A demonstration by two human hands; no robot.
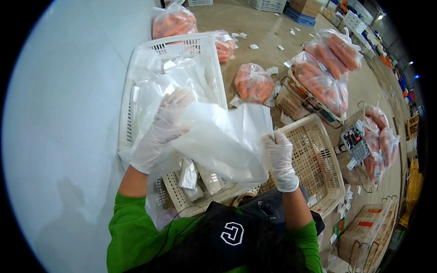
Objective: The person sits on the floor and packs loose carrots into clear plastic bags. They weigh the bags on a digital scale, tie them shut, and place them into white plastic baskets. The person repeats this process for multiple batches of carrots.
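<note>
A large clear plastic bag [222,143] stretches slack before me, above a white crate. My right hand [281,157], in a thin white glove, is closed on the bag's right edge. At the bag's left side is my left hand [167,126], gloved too, its thumb apart from its fingers. It touches the plastic, and the fingertips are blurred. Beneath it, more clear plastic bags [177,76] fill the tall white plastic crate [223,90]. Lower down, rolls of plastic bags [188,174] lie in a cream crate [186,208], partly hidden by the stretched bag.
A cream perforated crate [333,170] stands at my right. Bagged carrots sit on the floor [254,83], atop a crate [322,85] and beside a digital scale [355,141]. A pale wall [61,102] bounds the left. Paper labels [253,46] litter the floor; a taped carton [365,228] stands lower right.
</note>
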